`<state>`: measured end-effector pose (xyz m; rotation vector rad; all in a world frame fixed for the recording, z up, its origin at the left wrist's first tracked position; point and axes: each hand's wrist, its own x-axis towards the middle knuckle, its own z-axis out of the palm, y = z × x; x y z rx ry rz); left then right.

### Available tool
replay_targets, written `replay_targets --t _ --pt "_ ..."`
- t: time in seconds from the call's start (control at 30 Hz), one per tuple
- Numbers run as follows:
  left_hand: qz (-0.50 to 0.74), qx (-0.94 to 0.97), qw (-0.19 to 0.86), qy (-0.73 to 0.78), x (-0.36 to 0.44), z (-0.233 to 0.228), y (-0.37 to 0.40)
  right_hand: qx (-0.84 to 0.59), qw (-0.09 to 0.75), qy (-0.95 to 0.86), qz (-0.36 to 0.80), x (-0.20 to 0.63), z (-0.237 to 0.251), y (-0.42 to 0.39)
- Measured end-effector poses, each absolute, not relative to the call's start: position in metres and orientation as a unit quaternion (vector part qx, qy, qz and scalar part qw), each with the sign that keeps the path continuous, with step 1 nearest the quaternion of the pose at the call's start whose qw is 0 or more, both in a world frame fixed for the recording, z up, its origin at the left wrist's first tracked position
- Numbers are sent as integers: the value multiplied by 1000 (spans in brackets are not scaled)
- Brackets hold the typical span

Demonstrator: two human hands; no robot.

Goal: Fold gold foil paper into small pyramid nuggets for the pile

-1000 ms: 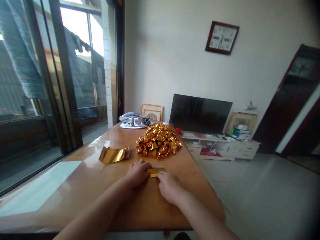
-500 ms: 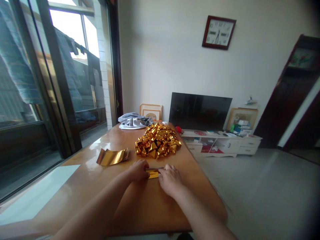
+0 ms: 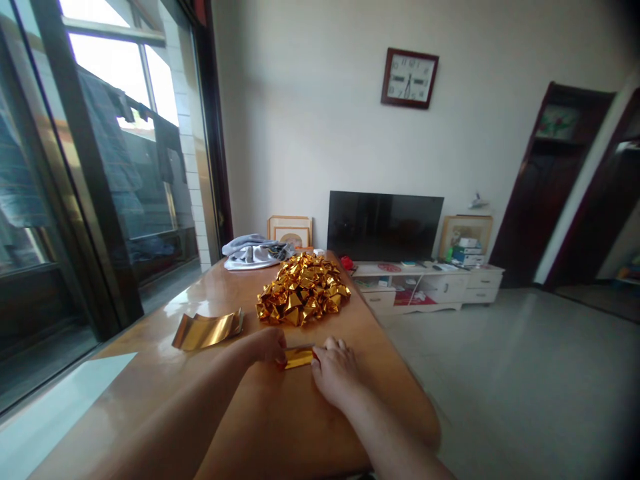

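Observation:
A small folded piece of gold foil paper lies on the wooden table between my two hands. My left hand pinches its left end. Its right end is pressed under the fingers of my right hand. Just beyond the hands sits a heap of folded gold foil shapes. A curled stack of flat gold foil sheets rests to the left of my left hand.
A grey cloth bundle lies at the table's far end. Glass sliding doors run along the left. A dark television on a low white cabinet stands against the far wall, under a clock.
My hands have drawn closer together on the gold foil piece, and less of it shows between them. The camera has swung slightly right.

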<state>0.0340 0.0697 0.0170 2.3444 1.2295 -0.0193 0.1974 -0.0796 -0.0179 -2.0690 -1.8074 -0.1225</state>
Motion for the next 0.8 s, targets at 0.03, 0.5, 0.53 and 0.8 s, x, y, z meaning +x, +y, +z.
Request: replay_targets --t 0.03,0.5,0.53,0.8 --pt "-8 857 246 452 35 18 70 -738 199 -644 -43 197 -18 -80" --pt "74 823 341 449 17 29 34 -708 383 -591 54 210 -26 -81" --pt "83 820 347 447 15 30 26 -696 416 -579 84 211 -28 -81" --pt "134 789 397 449 1 18 -36 -608 502 -555 265 206 -41 -94"
